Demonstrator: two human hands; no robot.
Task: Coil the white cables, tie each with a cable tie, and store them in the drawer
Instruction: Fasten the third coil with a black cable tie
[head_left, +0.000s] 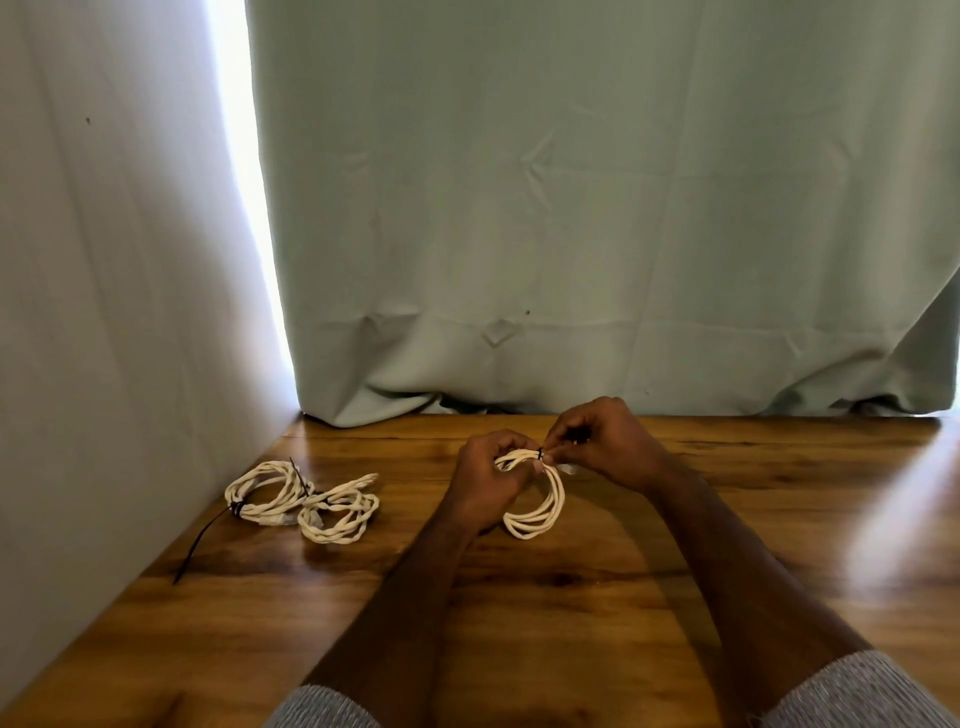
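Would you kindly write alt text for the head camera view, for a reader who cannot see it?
Two hands, left hand and right hand, hold a coiled white cable above a wooden table, working a black cable tie around it. Two more coils lie at left, before a pale curtain.

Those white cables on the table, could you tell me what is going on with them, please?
A person is bundling cables at a wooden table. The left hand holds a coiled white cable up off the table, while the right hand pinches a small black cable tie at the top of the coil. Two more coils lie together near the wall on the left; one has a black tie with a long tail. No drawer is in view.
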